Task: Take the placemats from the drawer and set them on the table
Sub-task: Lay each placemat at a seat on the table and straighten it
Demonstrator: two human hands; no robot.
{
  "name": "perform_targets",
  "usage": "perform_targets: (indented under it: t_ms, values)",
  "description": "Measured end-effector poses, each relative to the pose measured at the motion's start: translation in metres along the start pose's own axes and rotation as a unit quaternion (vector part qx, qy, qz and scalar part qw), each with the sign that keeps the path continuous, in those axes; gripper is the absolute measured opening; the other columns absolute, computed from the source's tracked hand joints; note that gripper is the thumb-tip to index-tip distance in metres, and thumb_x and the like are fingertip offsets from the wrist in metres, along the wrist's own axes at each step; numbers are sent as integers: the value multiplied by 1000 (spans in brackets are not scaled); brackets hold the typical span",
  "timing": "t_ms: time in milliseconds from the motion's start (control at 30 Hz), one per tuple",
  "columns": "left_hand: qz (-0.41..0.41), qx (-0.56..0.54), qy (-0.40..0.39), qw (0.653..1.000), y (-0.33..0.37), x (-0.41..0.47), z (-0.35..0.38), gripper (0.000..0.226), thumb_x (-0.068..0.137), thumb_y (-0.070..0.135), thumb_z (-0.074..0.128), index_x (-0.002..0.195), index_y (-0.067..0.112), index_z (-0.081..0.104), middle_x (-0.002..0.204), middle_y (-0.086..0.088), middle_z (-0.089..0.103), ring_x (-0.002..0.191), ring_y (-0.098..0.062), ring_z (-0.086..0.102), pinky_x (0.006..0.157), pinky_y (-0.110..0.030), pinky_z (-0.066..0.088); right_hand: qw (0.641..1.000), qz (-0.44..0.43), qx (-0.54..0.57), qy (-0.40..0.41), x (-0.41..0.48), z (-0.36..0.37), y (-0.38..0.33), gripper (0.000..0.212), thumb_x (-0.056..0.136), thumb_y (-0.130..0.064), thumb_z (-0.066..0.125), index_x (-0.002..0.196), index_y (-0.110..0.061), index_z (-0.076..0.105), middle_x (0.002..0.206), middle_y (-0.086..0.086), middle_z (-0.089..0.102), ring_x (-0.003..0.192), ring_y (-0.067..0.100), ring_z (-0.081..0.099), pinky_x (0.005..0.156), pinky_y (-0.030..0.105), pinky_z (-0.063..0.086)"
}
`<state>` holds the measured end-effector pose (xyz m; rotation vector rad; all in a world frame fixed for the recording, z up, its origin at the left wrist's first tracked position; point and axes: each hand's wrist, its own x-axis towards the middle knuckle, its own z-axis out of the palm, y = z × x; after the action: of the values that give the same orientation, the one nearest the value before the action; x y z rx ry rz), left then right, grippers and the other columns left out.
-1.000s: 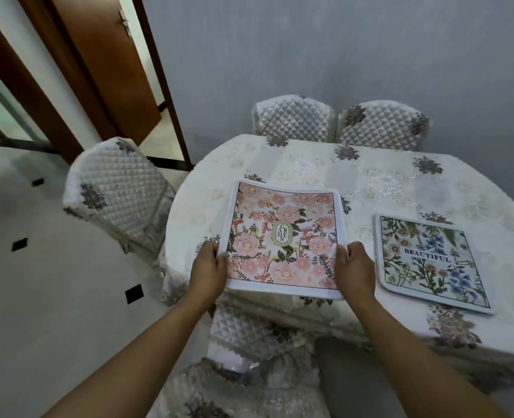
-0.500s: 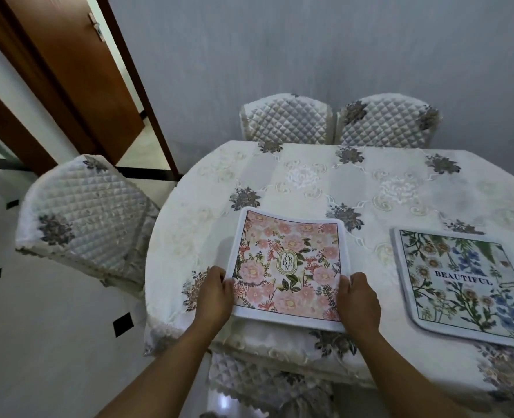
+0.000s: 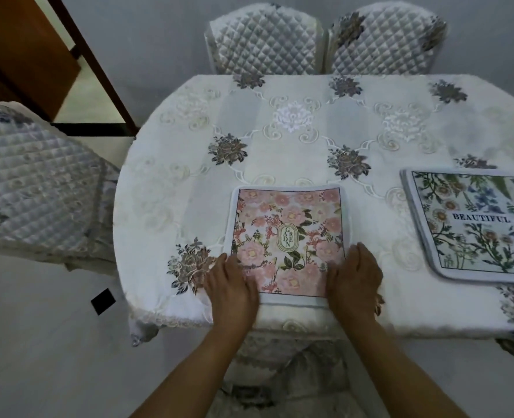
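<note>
Since there's only the head view to go on, here's how it looks from up top. Pink floral placemat (image 3: 289, 236) is lying flat on the table (image 3: 165, 182), close to the near edge, with the "GARDEN" oval facing up. Left hand (image 3: 231, 285) sits on its near-left corner and right hand (image 3: 353, 277) on its near-right corner, both palm down. Fingers look loosely spread and flattened over the mat, more pressing than pinching. I honestly can't tell if any fingertips are tucked under the edge, since the backs of the hands hide that.

Second mat, the blue-and-green "BEAUTIFUL" placemat (image 3: 472, 224), is already down on the right, well apart from the pink one and angled a bit.

My take on doing this step right: the mat's basically placed, so it's just squaring up now. Keep both palms light and slide evenly so the embroidered tablecloth (image 3: 292, 116) underneath doesn't bunch up; that fabric looks like it would drag along easily. Line the near edge up parallel with the table edge, with the same setback as the other mat. Then lift both hands straight up so nothing gets nudged. The chair (image 3: 264, 40) across gives a decent reference for centring.
</note>
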<state>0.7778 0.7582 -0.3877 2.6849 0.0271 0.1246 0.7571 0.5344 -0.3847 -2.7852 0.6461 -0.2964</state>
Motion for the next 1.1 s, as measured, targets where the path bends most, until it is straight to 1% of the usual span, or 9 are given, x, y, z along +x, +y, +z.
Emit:
perform_targets:
  t_ms: [67,133,267,367,467,633,800,933,1100]
  values:
    - [60,2,-43,997,12,-5,5,55,87,26,56,135,5,40,142,-20,43,129,-35,38,109,-49,26,998,-52,-26,-11,-10,-1,-25,66,93,-38,42,145,1,30,152,24,28,144,38,20,118,52,10]
    - [111,10,-82,990,25,-7,12,53,91,28,51,138,5,39,146,-20,43,137,-35,37,114,-51,24,993,-104,-26,-38,-16,4,-48,67,96,-39,36,150,-1,22,159,20,16,149,34,6,120,51,-2]
    - [146,80,-164,972,21,-3,24,61,90,32,42,144,5,35,151,-17,39,143,-33,30,115,-48,5,971,-196,-18,-136,-25,25,-72,58,102,-38,14,150,-6,21,160,14,19,149,31,10,118,49,7]
    - [164,107,-183,963,10,0,24,60,93,33,33,146,6,36,153,-15,37,145,-31,26,114,-50,8,960,-217,12,-178,-27,35,-70,64,100,-45,4,152,-10,20,161,9,15,149,25,5,118,39,1]
    - [196,111,-180,958,3,2,21,60,97,35,28,149,6,30,155,-14,32,147,-29,20,115,-49,11,951,-246,-2,-186,-24,39,-65,64,101,-46,7,152,-10,18,161,8,15,150,23,5,118,38,2]
    - [147,124,-186,964,-25,18,3,65,100,49,5,153,14,-8,160,-6,-13,148,-22,-17,121,-41,-7,950,-235,-49,-200,-9,27,-19,64,101,-48,10,153,-17,-7,161,2,-15,148,16,-18,120,36,-6]
    - [123,123,-161,971,-34,52,-12,64,101,46,11,154,11,1,163,-11,-1,148,-24,-12,118,-40,-11,962,-176,-62,-199,15,9,10,69,96,-53,2,154,-16,2,162,4,-5,149,19,-12,120,36,-8]
    - [149,80,-151,974,8,112,9,61,103,38,17,154,7,5,163,-14,0,149,-27,-9,119,-38,-9,954,-225,-5,-198,63,26,-54,63,100,-43,12,155,-13,4,163,7,-3,149,21,-13,122,43,-2]
    - [188,100,-156,965,38,189,41,59,101,27,25,153,5,9,162,-16,8,150,-30,-1,122,-43,1,941,-260,4,-216,139,62,-117,64,99,-39,22,155,-12,4,164,7,2,150,21,-7,122,40,-3]
